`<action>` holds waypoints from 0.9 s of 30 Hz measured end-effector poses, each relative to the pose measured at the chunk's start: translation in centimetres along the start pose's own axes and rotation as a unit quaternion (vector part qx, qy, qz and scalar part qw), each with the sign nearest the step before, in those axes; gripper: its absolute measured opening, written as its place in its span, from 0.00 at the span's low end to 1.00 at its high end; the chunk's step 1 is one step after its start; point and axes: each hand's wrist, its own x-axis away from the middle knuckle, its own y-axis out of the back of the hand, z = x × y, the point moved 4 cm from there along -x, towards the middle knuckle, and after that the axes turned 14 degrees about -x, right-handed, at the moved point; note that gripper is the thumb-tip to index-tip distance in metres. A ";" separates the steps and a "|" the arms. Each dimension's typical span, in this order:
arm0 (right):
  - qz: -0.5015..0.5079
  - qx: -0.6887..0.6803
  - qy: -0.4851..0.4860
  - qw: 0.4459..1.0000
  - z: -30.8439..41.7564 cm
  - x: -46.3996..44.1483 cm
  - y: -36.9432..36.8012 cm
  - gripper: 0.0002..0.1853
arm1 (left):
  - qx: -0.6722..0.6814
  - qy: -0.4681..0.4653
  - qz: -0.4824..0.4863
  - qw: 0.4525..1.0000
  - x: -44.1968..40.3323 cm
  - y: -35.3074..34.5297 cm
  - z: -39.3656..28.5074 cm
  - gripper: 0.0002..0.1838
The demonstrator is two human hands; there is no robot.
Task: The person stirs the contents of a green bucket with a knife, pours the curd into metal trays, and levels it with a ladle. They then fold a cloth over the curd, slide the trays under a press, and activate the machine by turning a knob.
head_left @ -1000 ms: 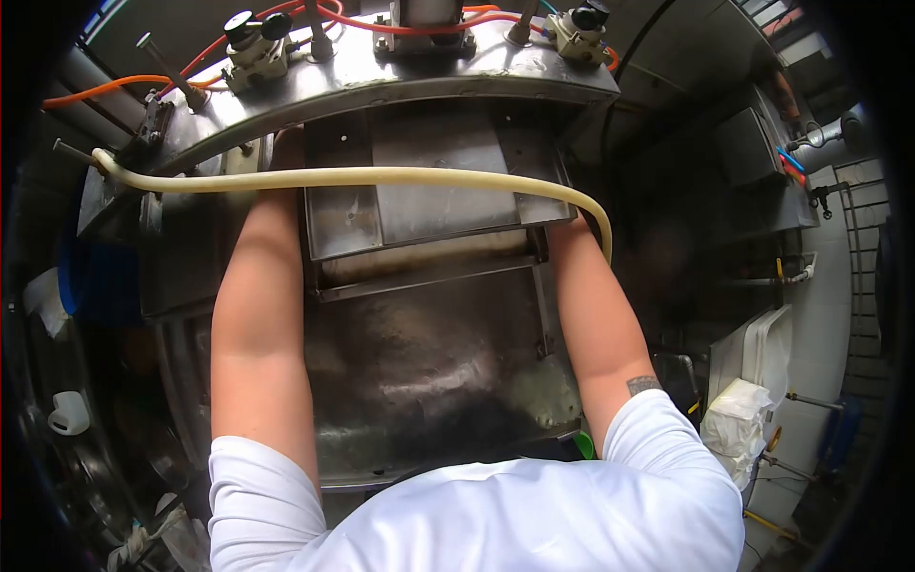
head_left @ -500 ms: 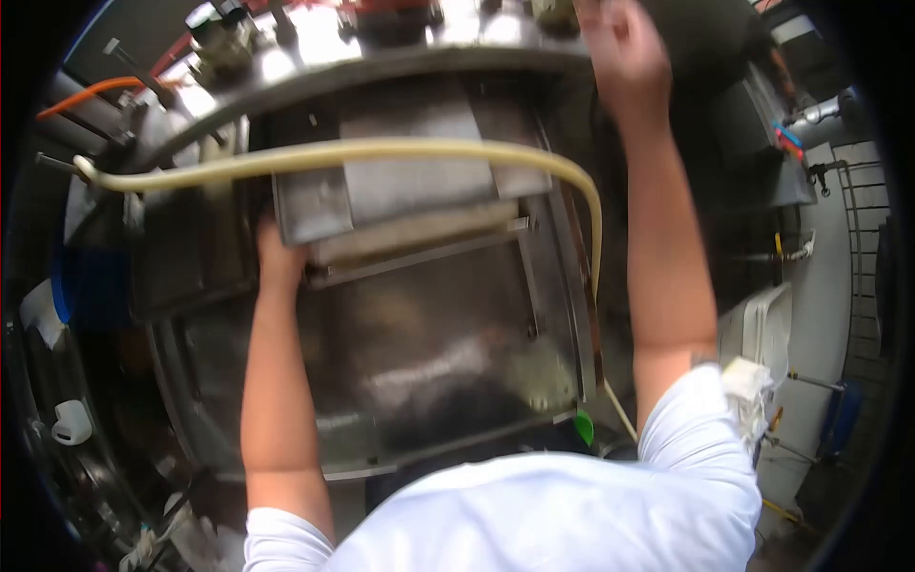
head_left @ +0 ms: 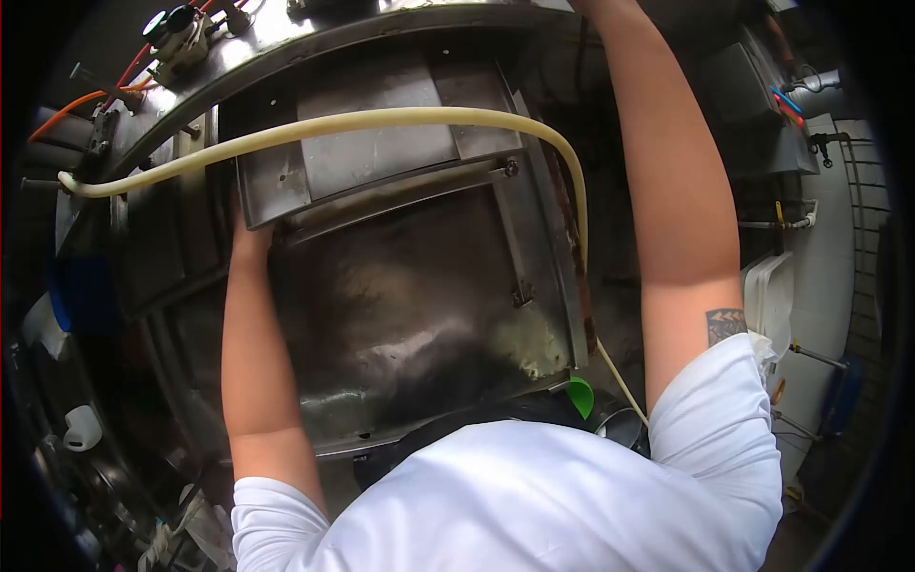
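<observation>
My left hand point(head_left: 250, 227) is at the left end of a metal tray-like part point(head_left: 376, 143) under the machine's top beam point(head_left: 334, 30). Its fingers are hidden behind that part's edge. My right arm stretches up past the beam's right side, and only the base of my right hand point(head_left: 598, 8) shows at the top edge of the frame; its fingers are out of sight. A cream hose point(head_left: 400, 117) arches across the metal part. Below lies a wet, dark metal surface point(head_left: 391, 305).
Valves point(head_left: 176, 43) and hoses sit on the beam at the upper left. A blue container point(head_left: 84, 294) and a white jug point(head_left: 82, 428) are at the left. Near my body is a green scoop-like object point(head_left: 579, 396). White tubs point(head_left: 768, 303) stand at the right.
My right hand has left the metal part's right side and moved up past the beam to the frame's top. My left hand stays at the left end. The view has shifted.
</observation>
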 end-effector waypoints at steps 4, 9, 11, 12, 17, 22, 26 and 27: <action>-0.066 -0.160 -0.146 0.974 0.3 1.1 1.4 0.24 | -0.070 0.018 -0.018 0.997 2.4 0.9 -3.4 0.17; -0.123 -0.146 -0.170 0.967 1.0 1.5 1.5 0.20 | 0.152 0.312 -0.114 0.931 16.3 -3.6 -8.5 0.23; -0.126 -0.144 -0.197 0.962 2.4 1.9 1.8 0.18 | 0.323 0.296 -0.061 0.897 18.3 -7.7 -9.6 0.20; -0.123 -0.160 -0.211 0.956 1.5 2.1 1.0 0.18 | 0.374 0.297 -0.052 0.877 18.4 -9.1 -10.1 0.17; -0.050 -0.319 -0.162 0.933 -1.0 2.3 2.7 0.21 | 0.493 0.305 -0.032 0.814 14.4 -11.7 -10.5 0.13; -0.013 -0.290 -0.184 0.939 -1.0 2.2 3.2 0.22 | 0.455 0.277 -0.027 0.846 14.8 -10.8 -10.0 0.14; -0.015 -0.384 -0.179 0.906 -1.4 2.1 2.5 0.23 | 0.425 0.266 0.064 0.863 15.5 -9.6 -10.4 0.15; 0.006 -0.409 -0.178 0.895 -1.1 2.1 2.8 0.23 | 0.424 0.266 0.061 0.864 16.4 -8.7 -11.1 0.15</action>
